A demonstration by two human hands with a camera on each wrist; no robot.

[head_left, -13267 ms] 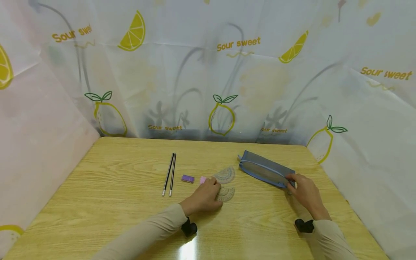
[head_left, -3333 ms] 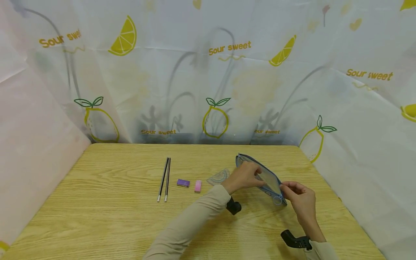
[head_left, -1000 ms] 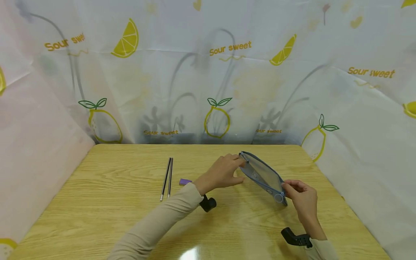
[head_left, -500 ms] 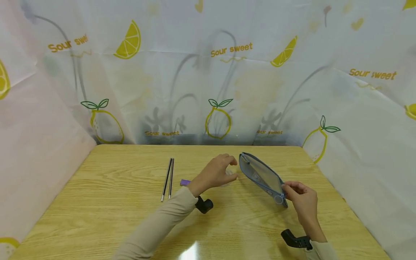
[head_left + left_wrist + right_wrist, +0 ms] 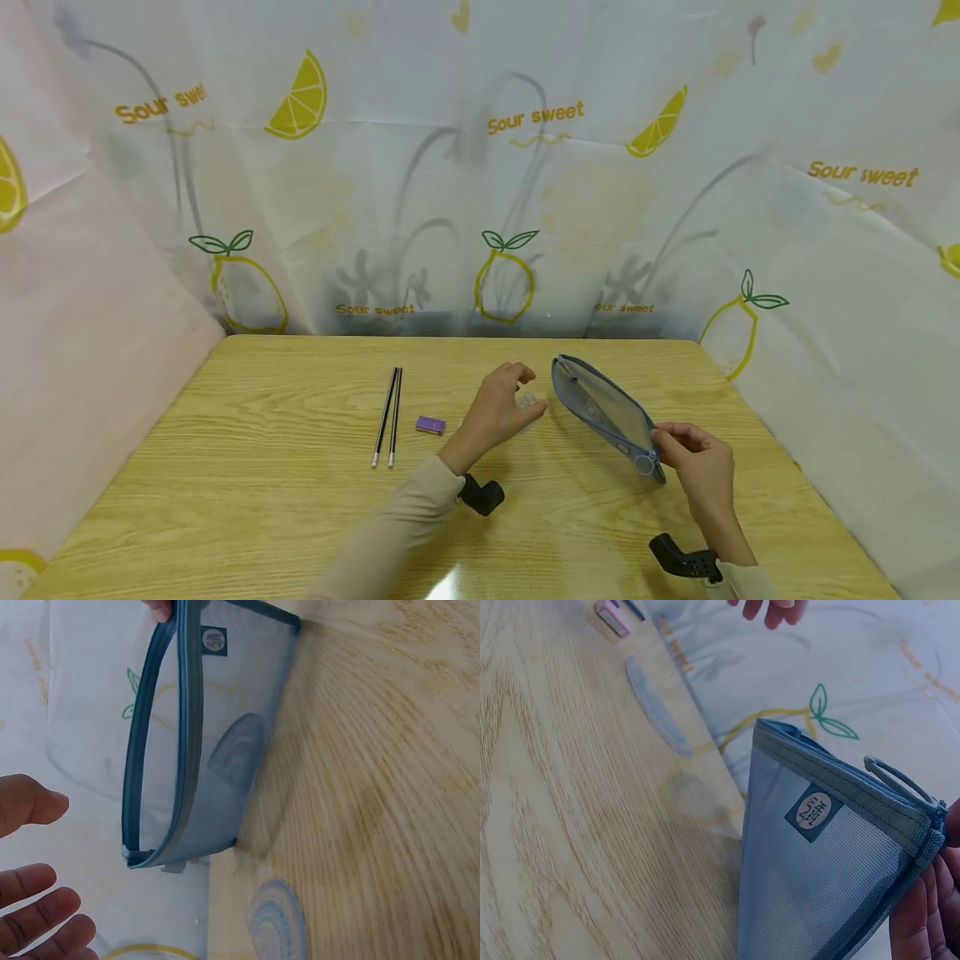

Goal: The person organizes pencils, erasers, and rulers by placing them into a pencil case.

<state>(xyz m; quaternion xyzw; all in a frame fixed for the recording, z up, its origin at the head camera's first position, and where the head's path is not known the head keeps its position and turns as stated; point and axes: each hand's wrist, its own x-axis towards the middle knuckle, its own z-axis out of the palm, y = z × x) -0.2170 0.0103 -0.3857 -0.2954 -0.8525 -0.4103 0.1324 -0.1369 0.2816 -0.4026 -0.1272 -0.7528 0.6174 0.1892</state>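
Spatial note: the loose clear protractor [image 5: 276,922] lies flat on the wood-grain table [image 5: 262,500], toward its far edge and right of centre, just left of the far-left end of the blue mesh pencil case [image 5: 611,404]. Your left hand [image 5: 493,412] is the nearer one, above the table; the head view shows part of the protractor between thumb and fingers, the rest hidden. Its straight edge cannot be read well. The case's long axis slants from the table's far edge down toward its right edge, unzipped mouth upward, its far-left end facing your left hand. Left fingers: thumb and fingers parted wide, slightly bent, nothing in them; the left wrist view shows them apart from both case and protractor. Right hand [image 5: 705,471]: fingers curled, pinching the case's near-right end by the zipper pull ring [image 5: 644,464]. A second protractor [image 5: 240,750] shows through the mesh, apparently inside. Left of your left hand: the pink eraser [image 5: 613,619], the purple eraser [image 5: 431,425], then two dark pencils [image 5: 385,417].
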